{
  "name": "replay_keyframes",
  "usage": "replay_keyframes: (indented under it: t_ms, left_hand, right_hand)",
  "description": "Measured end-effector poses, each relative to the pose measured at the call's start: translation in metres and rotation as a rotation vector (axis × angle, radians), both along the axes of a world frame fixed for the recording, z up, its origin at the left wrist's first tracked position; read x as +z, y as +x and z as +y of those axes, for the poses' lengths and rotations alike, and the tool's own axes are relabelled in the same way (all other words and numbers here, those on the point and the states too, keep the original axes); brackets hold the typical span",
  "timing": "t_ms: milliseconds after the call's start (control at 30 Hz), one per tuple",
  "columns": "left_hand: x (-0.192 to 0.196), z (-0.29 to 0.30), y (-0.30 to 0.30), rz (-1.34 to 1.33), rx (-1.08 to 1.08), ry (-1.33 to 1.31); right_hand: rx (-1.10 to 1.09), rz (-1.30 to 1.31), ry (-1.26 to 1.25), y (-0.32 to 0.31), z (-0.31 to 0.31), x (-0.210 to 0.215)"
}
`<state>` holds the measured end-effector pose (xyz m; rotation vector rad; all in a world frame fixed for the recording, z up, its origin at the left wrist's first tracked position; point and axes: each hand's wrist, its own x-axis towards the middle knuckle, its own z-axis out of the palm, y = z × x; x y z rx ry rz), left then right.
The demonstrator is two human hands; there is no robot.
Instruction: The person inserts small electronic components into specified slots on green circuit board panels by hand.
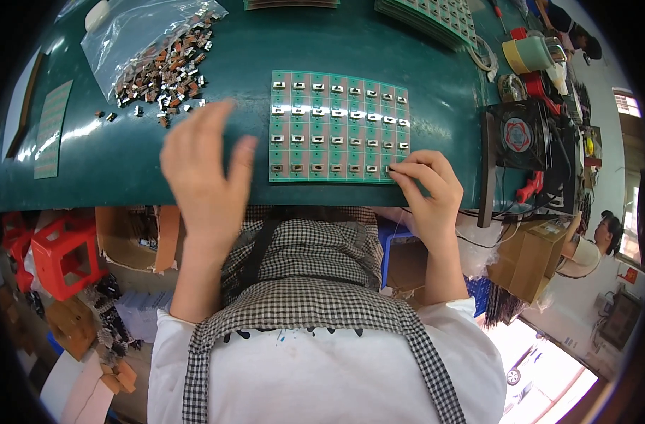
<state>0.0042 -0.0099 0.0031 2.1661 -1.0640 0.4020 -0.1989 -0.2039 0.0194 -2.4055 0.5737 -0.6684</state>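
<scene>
A green circuit board panel (327,126) lies flat on the table in front of me, with small slide switches standing in rows across it. At its near right corner my right hand (433,192) pinches the last slide switch (388,169) of the nearest row between thumb and fingertips; the fingers partly cover it. My left hand (206,166) is raised left of the panel, slightly blurred, thumb and fingers apart, and nothing shows in it. Beyond that hand, a pile of loose slide switches (168,76) spills from a clear plastic bag (114,41).
A bare circuit panel (52,131) lies at the table's left. Stacked panels (432,20) stand at the far right. A black fan (518,134) and a red-handled tool (530,186) sit along the right edge. Other people appear farther right.
</scene>
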Motion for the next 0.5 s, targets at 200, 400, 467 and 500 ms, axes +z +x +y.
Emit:
replay_keyframes:
  t_ms: [200, 400, 467, 500]
  left_hand:
    - [-0.009, 0.013, 0.03, 0.001, 0.212, 0.222]
    - [-0.009, 0.008, 0.041, 0.037, 0.152, 0.173]
    - [-0.011, 0.007, 0.047, 0.032, 0.147, 0.151]
    - [-0.011, 0.008, 0.049, 0.028, 0.14, 0.128]
  right_hand:
    - [0.036, 0.022, 0.006, 0.0, -0.003, 0.001]
    - [0.046, 0.04, -0.13, 0.002, -0.001, 0.005]
    - [0.055, 0.043, -0.129, 0.002, -0.002, 0.005]
    - [0.061, 0.048, -0.13, 0.002, -0.003, 0.006]
